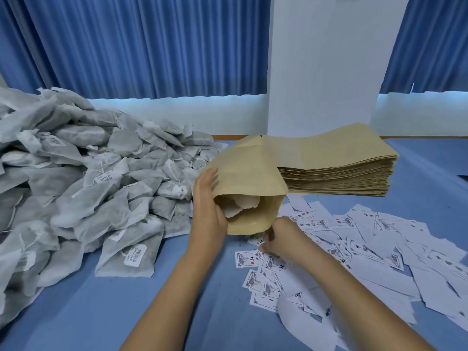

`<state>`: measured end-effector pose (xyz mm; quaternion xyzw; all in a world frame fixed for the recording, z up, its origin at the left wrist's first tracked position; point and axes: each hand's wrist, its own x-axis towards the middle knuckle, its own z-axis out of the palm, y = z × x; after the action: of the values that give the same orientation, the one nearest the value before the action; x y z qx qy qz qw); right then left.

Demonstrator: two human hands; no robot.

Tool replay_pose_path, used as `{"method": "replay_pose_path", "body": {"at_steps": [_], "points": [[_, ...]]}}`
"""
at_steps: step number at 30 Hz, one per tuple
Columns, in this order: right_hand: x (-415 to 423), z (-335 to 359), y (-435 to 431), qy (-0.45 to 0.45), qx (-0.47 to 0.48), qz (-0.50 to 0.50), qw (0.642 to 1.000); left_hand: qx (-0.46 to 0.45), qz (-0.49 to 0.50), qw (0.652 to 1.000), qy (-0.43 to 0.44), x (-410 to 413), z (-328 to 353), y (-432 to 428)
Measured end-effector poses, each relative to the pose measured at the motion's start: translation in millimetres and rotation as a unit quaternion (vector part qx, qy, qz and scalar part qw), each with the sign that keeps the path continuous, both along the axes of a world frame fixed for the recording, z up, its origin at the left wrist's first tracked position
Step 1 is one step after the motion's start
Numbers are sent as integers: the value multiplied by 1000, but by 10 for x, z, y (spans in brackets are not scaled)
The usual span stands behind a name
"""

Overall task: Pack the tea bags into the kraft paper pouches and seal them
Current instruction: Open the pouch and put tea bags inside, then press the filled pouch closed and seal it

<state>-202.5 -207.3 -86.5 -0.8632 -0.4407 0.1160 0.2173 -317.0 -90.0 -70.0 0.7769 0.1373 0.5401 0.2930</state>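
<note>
Left hand (207, 211) curls round the pouch (248, 168) at centre, tilting its mouth toward 6 o'clock, likely to keep the tea bags (240, 206) inside seated and in sight. Right hand (283, 236), at 5 o'clock of the mouth, pinches 1 label (258, 241) from the labels (367, 236) scattered toward 3 o'clock, probably for sealing. They show black Chinese characters and a red seal, too small to read. Tags in the heap (88, 173) at 9 o'clock carry barcodes.

Bright, even, cool-toned, lit from above, without glare. Faint soft shadow beneath the pouch (249, 173) in the left hand (207, 206), darker inside its open mouth. Sharpest around the grip. Mildly soft elsewhere, with smeared detail in the tea bags (76, 188) left of it. Wide-angle bowing beyond the grip, in leaning curtains (126, 46) and pillar (329, 59).
</note>
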Motion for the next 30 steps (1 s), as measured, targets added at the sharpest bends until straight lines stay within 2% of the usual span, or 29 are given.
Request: {"method": "replay_pose_path", "body": {"at_steps": [2, 5, 8, 10, 11, 13, 17, 20, 22, 24, 26, 28, 30], "points": [[-40, -19, 5, 17, 5, -8, 1000, -6, -41, 999, -4, -2, -6, -9], [-66, -22, -15, -94, 16, 3, 995, -31, -38, 999, -21, -11, -22, 2], [-47, 0, -20, -128, 10, 10, 992, -88, 109, 990, -25, -24, -65, 23], [-60, -1, -19, -155, 9, 13, 988, -88, 214, 973, 24, -44, -84, 35], [-75, -4, -17, -169, 18, 15, 985, -95, 231, 967, 50, -54, -86, 33], [-106, -8, -17, -200, 47, 9, 979, -154, 203, 965, 60, -61, -67, 13], [-56, 47, -18, -247, 130, -2, 960, -288, 92, 953, -14, -45, -15, -35], [12, 128, -67, -264, 167, -12, 950, -311, 51, 946, -77, -57, 31, -52], [35, 202, -135, -238, 232, 30, 942, -300, 39, 948, -97, -72, 45, -73], [3, 295, -204, -214, 304, 117, 921, -279, 38, 954, -100, -82, 45, -94], [-68, 385, -251, -198, 399, 175, 878, -272, 29, 957, -101, -74, 34, -102], [-141, 471, -268, -190, 487, 191, 831, -275, 22, 956, -98, -55, 19, -99], [-183, 505, -273, -246, 515, 185, 800, -258, 42, 961, -86, -43, 3, -86]]}}
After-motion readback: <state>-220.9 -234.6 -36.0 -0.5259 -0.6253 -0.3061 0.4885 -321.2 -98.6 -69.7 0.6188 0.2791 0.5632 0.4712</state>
